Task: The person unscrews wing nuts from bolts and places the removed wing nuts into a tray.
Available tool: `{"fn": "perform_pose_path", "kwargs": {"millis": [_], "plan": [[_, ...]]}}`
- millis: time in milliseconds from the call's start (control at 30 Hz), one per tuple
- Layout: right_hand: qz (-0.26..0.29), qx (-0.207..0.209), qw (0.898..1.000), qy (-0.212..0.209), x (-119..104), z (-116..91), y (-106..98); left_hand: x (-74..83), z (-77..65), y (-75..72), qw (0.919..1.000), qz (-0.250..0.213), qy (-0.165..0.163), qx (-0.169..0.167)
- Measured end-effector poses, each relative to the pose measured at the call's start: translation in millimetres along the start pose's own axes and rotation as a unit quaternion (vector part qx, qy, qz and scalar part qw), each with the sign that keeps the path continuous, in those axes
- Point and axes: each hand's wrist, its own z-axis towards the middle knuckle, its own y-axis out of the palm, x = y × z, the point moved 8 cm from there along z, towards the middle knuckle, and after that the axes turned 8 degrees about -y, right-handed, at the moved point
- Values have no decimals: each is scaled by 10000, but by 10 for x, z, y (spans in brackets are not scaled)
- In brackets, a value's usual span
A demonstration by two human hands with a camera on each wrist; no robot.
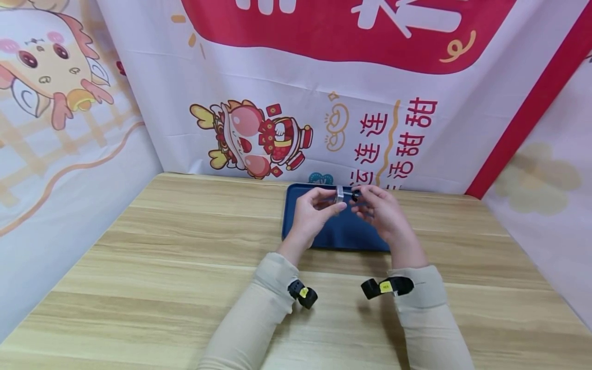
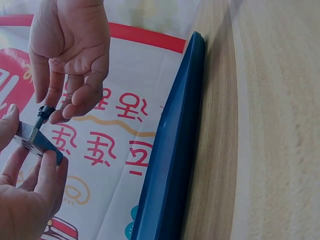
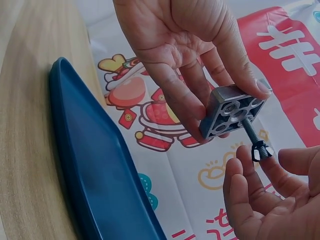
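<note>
My left hand (image 1: 311,213) grips a small silver metal block (image 3: 232,114) between thumb and fingers, above the tray. The block has round recesses in its face, and a threaded bolt (image 3: 251,131) sticks out of it towards my right hand. At the bolt's outer end sits a small dark nut-like piece (image 2: 46,113); its exact kind is unclear. My right hand (image 1: 381,210) is beside that end with its fingers loosely bent. One fingertip seems to touch the dark piece, while the thumb stands slightly apart from it in the right wrist view.
Under both hands a dark blue tray (image 1: 344,236) lies on the wood-grain table (image 1: 185,257), close to its back edge. A printed cloth (image 1: 287,77) hangs behind, and other cloths flank the table. A black strap device (image 1: 387,287) is on each sleeved wrist.
</note>
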Motion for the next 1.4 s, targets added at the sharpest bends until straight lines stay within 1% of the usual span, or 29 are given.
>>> {"fn": "perform_pose_path", "kwargs": {"millis": [167, 267, 433, 533, 633, 733, 1000, 1200, 1267, 1400], "plan": [[145, 145, 9998, 18, 25, 7, -18, -1, -4, 18, 10000, 93, -13, 6], [325, 248, 9991, 69, 41, 15, -28, 1, -4, 29, 9998, 185, -30, 25], [669, 270, 9973, 160, 46, 15, -29, 15, -16, 29, 9996, 260, -44, 66], [990, 263, 9944, 266, 48, 9, -25, 19, -18, 29, 9995, 289, -23, 89], [1368, 296, 9895, 372, 46, -1, -21, 17, -19, 34, 9994, 334, -21, 103], [1557, 339, 9864, 399, 41, -8, -24, 6, -14, 35, 9992, 389, -54, 117], [1537, 273, 9874, 248, 24, 4, -13, -1, -11, 18, 9992, 347, -33, 172], [1588, 71, 9873, -43, 8, 35, 2, -8, -6, 13, 9996, 242, -51, 167], [1483, 26, 9888, -167, 0, 40, 4, -15, -3, 12, 9996, 209, -77, 165], [990, -24, 9939, -480, -25, 44, 8, -25, -3, 20, 9997, 176, -135, 144]]}}
